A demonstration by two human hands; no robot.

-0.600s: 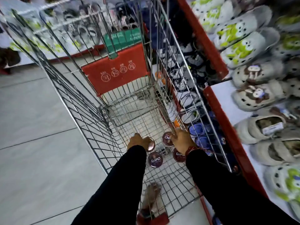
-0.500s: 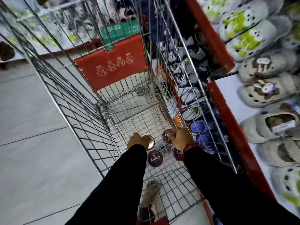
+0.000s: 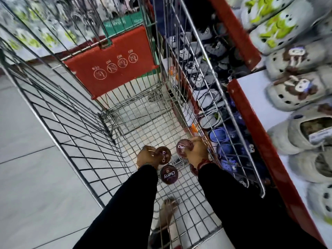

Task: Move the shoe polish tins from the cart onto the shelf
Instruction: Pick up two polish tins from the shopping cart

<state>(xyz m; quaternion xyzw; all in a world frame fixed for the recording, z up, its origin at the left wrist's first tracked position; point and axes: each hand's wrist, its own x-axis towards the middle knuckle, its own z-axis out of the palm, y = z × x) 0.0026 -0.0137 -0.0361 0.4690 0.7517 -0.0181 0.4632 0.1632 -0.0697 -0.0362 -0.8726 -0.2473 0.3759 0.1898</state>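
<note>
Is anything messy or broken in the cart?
Nothing looks broken or spilled. Each hand holds one tin: left hand, right hand. One tin lies flat on the cart floor, and another peeks out under the right wrist.

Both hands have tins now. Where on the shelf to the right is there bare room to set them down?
The white shelf shows a bare strip along its red front edge, between that edge and the grey clogs. Further right it is crowded with clogs. The left hand and right hand each hold a tin inside the cart.
</note>
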